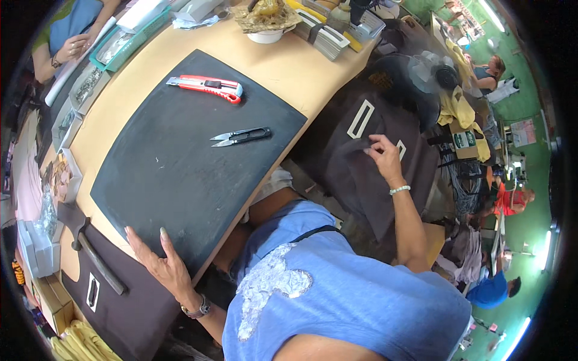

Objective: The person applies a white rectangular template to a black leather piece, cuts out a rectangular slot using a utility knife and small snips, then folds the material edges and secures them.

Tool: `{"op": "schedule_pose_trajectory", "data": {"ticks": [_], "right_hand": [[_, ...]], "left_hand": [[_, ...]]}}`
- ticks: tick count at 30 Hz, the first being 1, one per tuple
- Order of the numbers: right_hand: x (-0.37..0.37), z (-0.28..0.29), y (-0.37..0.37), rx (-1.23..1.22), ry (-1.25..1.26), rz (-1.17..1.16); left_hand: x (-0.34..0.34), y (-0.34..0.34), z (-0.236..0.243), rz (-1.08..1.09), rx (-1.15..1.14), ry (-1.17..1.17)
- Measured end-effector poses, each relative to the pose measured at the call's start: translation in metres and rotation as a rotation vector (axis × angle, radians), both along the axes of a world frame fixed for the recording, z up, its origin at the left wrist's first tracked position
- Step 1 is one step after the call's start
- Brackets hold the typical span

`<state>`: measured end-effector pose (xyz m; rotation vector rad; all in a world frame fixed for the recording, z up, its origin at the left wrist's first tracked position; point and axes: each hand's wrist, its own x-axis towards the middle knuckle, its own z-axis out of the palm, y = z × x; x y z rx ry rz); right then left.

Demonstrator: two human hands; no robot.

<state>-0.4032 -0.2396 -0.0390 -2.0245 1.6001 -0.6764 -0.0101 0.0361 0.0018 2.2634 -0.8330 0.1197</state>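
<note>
Person's L hand (158, 256) lies open, fingers spread, on the near L corner of a black mat (174, 162). R hand (385, 156) is closed in a pinch - thumb & fingertips on a raised fold of dark cloth (373, 186), which hangs off the R side of the table (283, 78). A white slotted frame (353, 133) lies on that cloth just beyond the fingers; a 2nd white piece (401, 149) shows partly behind the hand.

On the mat: red/white box cutter (211, 86) & black-handled thread snips (244, 137), apart. L of the mat: a hammer (103, 265), resting partly on more dark fabric (132, 319) w/ another white frame (89, 290).

Farther out, upper L: a co-worker's hands (73, 47) near a teal tray (139, 37). Upper R: cardboard box (468, 153) w/ a dark green label (464, 140) - pale lettering, v. small.
</note>
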Motion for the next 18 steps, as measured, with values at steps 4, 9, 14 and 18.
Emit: {"op": "schedule_pose_trajectory", "data": {"ticks": [4, 9, 14, 18], "right_hand": [[0.007, 0.022, -0.007, 0.010, -0.018, -0.038], [0.006, 0.015, -0.015, -0.069, -0.036, -0.018], [0.001, 0.008, -0.025, -0.377, -0.112, -0.024], [0.004, 0.024, -0.025, -0.612, -0.071, -0.043]], "left_hand": [[0.001, 0.000, -0.001, 0.011, -0.006, -0.003], [0.000, -0.001, 0.001, 0.019, -0.008, 0.018], [0.000, -0.001, 0.002, 0.025, 0.011, 0.008], [0.000, -0.001, -0.003, 0.015, 0.023, -0.018]]}}
